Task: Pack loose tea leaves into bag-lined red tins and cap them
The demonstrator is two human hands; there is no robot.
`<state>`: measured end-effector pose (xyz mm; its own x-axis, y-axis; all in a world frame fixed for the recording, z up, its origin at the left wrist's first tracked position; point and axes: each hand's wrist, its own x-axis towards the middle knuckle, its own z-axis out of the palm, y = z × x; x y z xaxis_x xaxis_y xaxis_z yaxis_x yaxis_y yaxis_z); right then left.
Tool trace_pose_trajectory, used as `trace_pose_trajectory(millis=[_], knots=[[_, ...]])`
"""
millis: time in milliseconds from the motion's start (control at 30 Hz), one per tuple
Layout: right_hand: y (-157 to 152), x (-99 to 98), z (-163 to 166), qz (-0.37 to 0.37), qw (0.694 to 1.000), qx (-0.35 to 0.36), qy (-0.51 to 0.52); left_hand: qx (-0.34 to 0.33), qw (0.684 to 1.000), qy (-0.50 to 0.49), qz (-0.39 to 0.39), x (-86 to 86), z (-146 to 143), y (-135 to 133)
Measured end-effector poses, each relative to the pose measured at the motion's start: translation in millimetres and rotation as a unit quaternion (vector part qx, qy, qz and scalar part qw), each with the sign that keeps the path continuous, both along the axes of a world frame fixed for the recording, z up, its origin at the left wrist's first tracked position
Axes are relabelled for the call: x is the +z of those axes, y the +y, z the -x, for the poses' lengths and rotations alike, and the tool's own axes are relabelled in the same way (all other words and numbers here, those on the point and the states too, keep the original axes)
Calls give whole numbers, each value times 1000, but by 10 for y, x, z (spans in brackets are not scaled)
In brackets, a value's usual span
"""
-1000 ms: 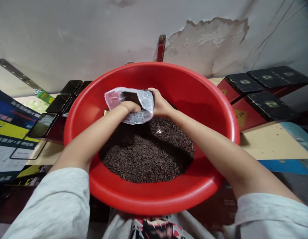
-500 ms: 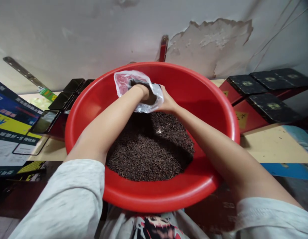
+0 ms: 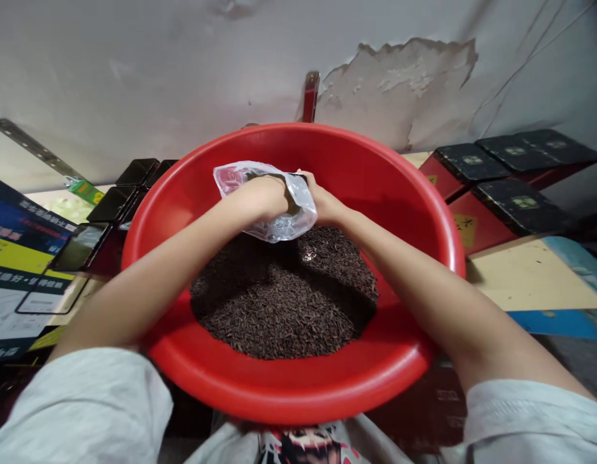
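Note:
Over the wide red basin (image 3: 288, 390), a clear plastic bag (image 3: 288, 222) stands with its mouth spread toward me. My left hand (image 3: 272, 196) reaches into that mouth; its fingers are hidden inside. At the bag's far right side, my right hand (image 3: 320, 200) is closed around it, the fingertips mostly out of sight. A dark edge shows at the mouth, but I cannot tell whether a tin stands inside or under the bag. Below both hands, a heap of dark brown loose tea leaves (image 3: 288, 309) covers the basin's bottom, partly in shadow.
Red tins with black lids (image 3: 515, 200) stand to the right on a pale board (image 3: 534, 274). Several dark open tins (image 3: 109, 203) are at the left, one with plastic inside, beside a printed poster (image 3: 22, 270). A peeling wall (image 3: 182, 77) rises behind the basin.
My left forearm has swung lower and outward, with the hand still in the bag's mouth. The bag has dropped slightly in view and tilted. My right hand keeps its grip.

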<state>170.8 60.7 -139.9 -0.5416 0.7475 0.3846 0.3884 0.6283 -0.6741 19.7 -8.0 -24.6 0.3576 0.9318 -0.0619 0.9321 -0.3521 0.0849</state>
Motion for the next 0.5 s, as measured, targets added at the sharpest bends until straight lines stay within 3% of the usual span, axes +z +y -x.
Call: trace_pose_trajectory(millis=[67, 100, 133, 167, 233, 333, 433, 500], knots=[[-8, -2, -1, 3, 1000, -1, 10, -39, 995, 9, -90, -76, 115, -428], [-10, -7, 0, 2, 1000, -3, 14, -112, 990, 12, -81, -168, 171, -631], [-11, -15, 1, 0, 1000, -5, 14, -202, 979, 22, -24, -288, 223, -804], [-12, -24, 1, -2, 1000, -8, 12, -247, 968, 33, 45, -428, 272, -931], [-15, -45, 2, -4, 1000, -22, -3, -162, 980, 41, 107, -725, 351, -1029], [-27, -69, -1, 5, 998, -53, -23, -21, 975, 55, 214, -1102, 412, -877], [-42, -65, -9, 12, 998, -53, -27, 70, 958, 41, 275, -1311, 403, -690], [-52, -47, -16, 16, 999, -43, -27, 89, 955, 18, 283, -1361, 380, -663]])
